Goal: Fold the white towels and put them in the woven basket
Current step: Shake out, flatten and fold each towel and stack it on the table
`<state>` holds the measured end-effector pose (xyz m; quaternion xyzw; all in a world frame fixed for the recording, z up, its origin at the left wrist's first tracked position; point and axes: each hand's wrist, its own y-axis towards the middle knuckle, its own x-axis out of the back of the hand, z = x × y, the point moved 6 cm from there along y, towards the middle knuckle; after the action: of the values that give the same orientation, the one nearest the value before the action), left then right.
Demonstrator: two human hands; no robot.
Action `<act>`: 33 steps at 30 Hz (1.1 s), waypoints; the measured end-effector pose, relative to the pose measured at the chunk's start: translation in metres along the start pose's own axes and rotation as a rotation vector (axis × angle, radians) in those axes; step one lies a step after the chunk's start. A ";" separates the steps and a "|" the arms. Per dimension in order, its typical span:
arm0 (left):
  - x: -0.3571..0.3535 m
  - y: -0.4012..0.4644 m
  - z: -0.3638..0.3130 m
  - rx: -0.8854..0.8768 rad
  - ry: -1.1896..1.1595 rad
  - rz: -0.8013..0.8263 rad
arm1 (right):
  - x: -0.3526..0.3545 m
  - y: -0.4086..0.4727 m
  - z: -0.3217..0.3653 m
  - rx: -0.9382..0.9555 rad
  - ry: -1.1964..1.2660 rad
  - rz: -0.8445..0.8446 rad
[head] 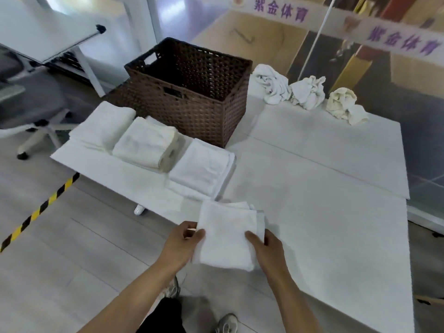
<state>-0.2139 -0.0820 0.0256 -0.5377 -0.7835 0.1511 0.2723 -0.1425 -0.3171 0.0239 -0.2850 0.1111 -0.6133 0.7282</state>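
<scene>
While the left hand [183, 243] and right hand [265, 249] pinch the sides of a folded towel [225, 236] at the table's [324, 224] near edge, three folded towels [201, 169] lie beyond, beside the seemingly empty basket [192, 92]; crumpled towels [307, 92] sit farther right.

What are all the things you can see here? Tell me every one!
Folded towel in the hands: 1, white, near table edge.
Folded towels: 3 piles, white and cream, on the table in front of the basket.
Crumpled towels: 3, white and cream, far side of the table.
Basket: 1, brown woven, back of the table, inside not visible.
Table: 1, white.
Office chair: 1, grey, on the left.
Striped tape: 1, yellow and black, on the floor.
Shoes: 2, pale, bottom of the picture.
Left hand: 1, holding the towel's left edge.
Right hand: 1, holding its right edge.
</scene>
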 end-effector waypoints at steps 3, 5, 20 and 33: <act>0.047 0.014 -0.004 -0.004 -0.033 -0.014 | -0.046 0.013 0.034 0.058 -0.052 0.024; 0.082 0.025 -0.007 -0.025 -0.047 -0.034 | -0.081 0.020 0.053 0.087 -0.061 0.045; 0.286 0.121 -0.020 0.015 -0.136 -0.235 | -0.297 0.091 0.162 0.139 -0.091 0.237; 0.401 0.255 -0.068 0.075 -0.143 -0.460 | -0.434 0.209 0.237 0.099 -0.095 0.414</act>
<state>-0.0898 0.3813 0.0512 -0.3225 -0.8966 0.1517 0.2629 0.0553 0.1820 0.0194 -0.2484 0.1026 -0.4414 0.8561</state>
